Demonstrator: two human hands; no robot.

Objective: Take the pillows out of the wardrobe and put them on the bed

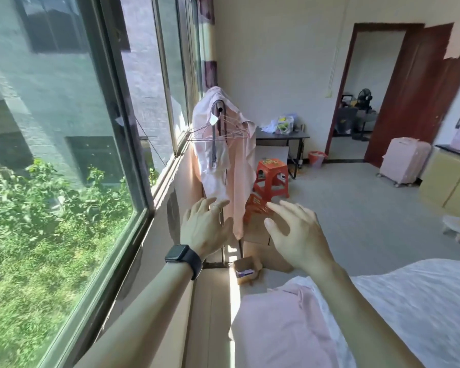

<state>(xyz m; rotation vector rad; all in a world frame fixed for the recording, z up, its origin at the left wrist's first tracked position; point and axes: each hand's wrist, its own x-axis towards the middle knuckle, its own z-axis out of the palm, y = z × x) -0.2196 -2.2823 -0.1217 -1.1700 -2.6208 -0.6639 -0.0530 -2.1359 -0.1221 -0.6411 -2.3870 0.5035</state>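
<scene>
A pink pillow [282, 328] lies on the bed [420, 301] at the lower middle, by the bed's left edge near the window wall. My left hand [203, 227], with a dark watch on the wrist, hovers in the air above the floor beyond the pillow, fingers spread and empty. To its right, my right hand [296, 235] is also raised with relaxed, spread fingers and holds nothing. My right forearm passes over the pillow. No wardrobe shows in this view.
A large window [72, 155] fills the left. A clothes rack [223, 144] draped in pink garments stands ahead. Beyond it are a red stool [271, 176], cardboard boxes [246, 269], a dark table [282, 135], a pink suitcase [404, 160] and an open doorway [364, 94].
</scene>
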